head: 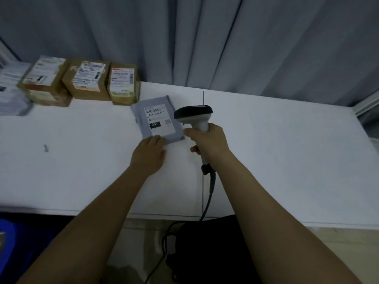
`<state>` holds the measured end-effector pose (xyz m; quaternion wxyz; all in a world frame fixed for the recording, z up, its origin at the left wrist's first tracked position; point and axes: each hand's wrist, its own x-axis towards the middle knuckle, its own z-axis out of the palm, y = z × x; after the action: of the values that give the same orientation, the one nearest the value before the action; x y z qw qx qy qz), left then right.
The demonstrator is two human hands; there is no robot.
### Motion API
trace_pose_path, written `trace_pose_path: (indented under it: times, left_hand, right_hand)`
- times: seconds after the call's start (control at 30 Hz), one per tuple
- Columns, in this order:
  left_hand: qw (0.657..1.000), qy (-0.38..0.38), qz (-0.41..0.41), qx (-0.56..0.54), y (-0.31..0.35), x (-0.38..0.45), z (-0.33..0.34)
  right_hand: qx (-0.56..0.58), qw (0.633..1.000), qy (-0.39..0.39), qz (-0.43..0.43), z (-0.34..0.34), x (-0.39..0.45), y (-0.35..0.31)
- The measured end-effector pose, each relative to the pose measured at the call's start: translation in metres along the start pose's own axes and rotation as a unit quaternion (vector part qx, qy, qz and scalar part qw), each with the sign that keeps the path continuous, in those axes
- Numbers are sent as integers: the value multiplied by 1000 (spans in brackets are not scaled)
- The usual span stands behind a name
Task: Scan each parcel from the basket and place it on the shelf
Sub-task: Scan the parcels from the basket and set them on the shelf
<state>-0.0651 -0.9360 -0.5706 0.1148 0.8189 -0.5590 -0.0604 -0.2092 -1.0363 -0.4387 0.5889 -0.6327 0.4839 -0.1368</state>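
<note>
Head view: at the centre of the frame a grey parcel (158,121) lies label-up on the white bench (276,152). The left hand (148,154) rests on its near edge, fingers (156,139) straight and together. The right hand (208,141) grips the scanner (193,116), whose head hangs just beside the label. In the upper left, three brown boxes (82,80) stand in a row, probably done. This parcel looks mid-scan; shelving it remains. A blue shape in the lower left may be the basket (18,242).
</note>
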Motion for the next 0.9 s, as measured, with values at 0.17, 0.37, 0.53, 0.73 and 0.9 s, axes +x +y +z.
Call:
trace_pose_path:
  times: [0.17, 0.37, 0.53, 0.73, 0.9]
  left_hand:
    - [997, -70, -15, 37, -9, 44, -4]
    - [987, -59, 21, 148, 3, 52, -5]
    - [976, -34, 150, 153, -15, 35, 3]
    - [988, -83, 81, 99, -18, 51, -6]
    - [993, -65, 36, 93, -32, 82, -8]
  right_hand:
    - [18, 1000, 8, 11, 0, 8, 3]
    - [19, 1000, 10, 6, 3, 14, 3]
    - [28, 999, 16, 13, -2, 14, 6]
    - [41, 999, 21, 28, -5, 17, 9]
    - [31, 998, 29, 42, -7, 25, 14]
